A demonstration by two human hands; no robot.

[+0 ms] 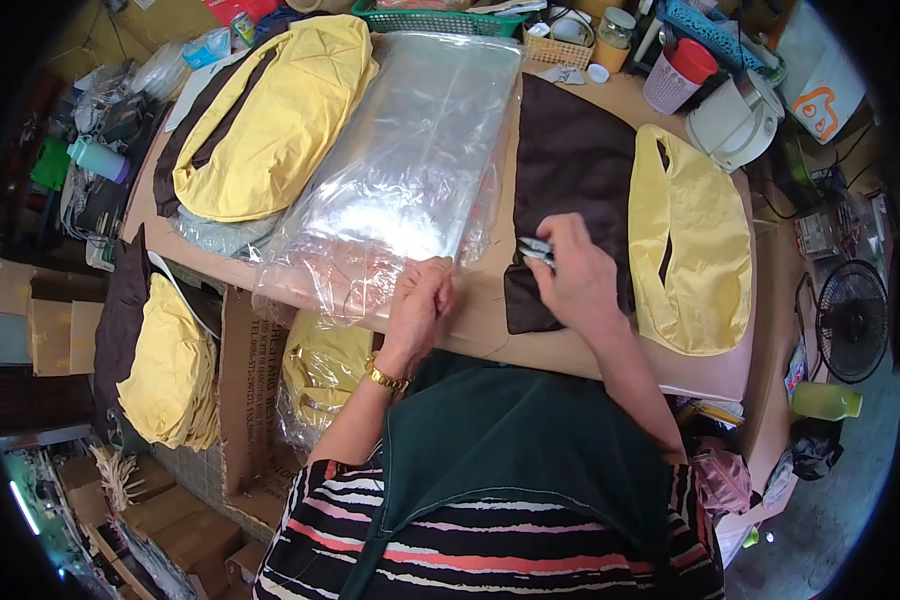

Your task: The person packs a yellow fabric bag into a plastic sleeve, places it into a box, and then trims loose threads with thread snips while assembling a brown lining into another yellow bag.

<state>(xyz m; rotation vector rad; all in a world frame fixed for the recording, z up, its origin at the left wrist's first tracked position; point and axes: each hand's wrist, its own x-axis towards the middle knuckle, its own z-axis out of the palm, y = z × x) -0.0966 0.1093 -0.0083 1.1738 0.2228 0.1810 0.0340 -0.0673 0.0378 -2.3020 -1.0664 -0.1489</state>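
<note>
My right hand (585,278) is closed around a pair of small metal thread snips (536,250), its tips pointing left. Beneath it lies a dark brown cloth piece (570,150), joined on the right to a yellow fabric piece (715,250) with a long slit. My left hand (422,305) is in a closed pinch at the near right corner of a stack of clear plastic bags (410,130). Whatever its fingers grip is hidden. Left of the bags, a yellow and brown fabric pile (280,130) lies on the table.
A cardboard box (252,400) at the table's front left holds a bagged yellow item (320,370). More yellow pieces (170,370) hang beside it. Along the back are a green basket (440,22), a jar (615,30) and a red cup (692,62). A black fan (852,320) stands right.
</note>
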